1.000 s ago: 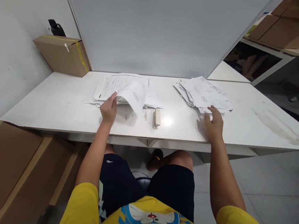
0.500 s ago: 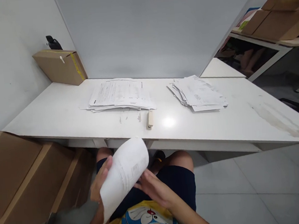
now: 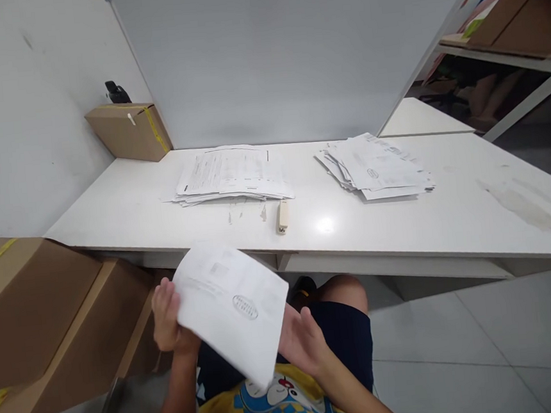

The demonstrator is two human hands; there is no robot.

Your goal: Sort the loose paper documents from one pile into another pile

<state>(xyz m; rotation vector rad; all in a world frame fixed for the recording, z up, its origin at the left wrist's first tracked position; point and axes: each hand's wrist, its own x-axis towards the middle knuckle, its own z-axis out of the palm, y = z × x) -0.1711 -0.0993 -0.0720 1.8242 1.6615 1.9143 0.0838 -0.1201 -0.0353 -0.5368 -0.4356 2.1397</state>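
I hold a white printed sheet of paper (image 3: 233, 306) over my lap, in front of the white desk (image 3: 378, 229). My left hand (image 3: 167, 322) grips its left edge with fingers curled behind it. My right hand (image 3: 304, 342) supports the sheet's right side from underneath, fingers partly hidden by the paper. On the desk lie a left stack of papers (image 3: 231, 175) and a right stack of papers (image 3: 376, 169), with a cream stapler (image 3: 283, 217) between them near the front edge.
A cardboard box (image 3: 129, 130) stands at the desk's back left corner against the wall. Large cardboard boxes (image 3: 34, 311) sit on the floor to my left. A grey partition rises behind the desk. More boxes rest on a table at far right.
My left hand lifted a sheet from the left stack and brought it down over my lap. My right hand left the right stack and joined it. The sheet has since unrolled flat.
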